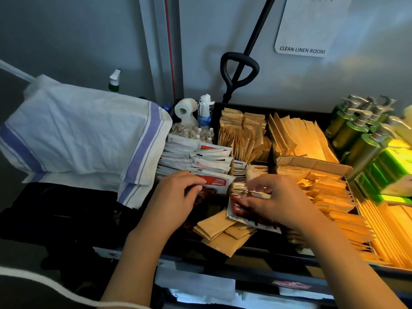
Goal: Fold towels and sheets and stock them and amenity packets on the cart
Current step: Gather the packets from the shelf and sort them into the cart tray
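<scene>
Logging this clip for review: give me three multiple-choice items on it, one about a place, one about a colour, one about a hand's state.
1. Where does the striped towel lie?
A. left of the packets
B. on the pump bottles
C. under the right hand

2. What colour are the pump bottles?
A. red
B. green
C. black

3. What is the right hand doing?
A. lying flat and empty
B. holding a bottle
C. gripping red-and-white packets

Key: 1 A, it lies left of the white packets; 2 B, their bodies are green; 3 C, fingers curl round the packets.
</scene>
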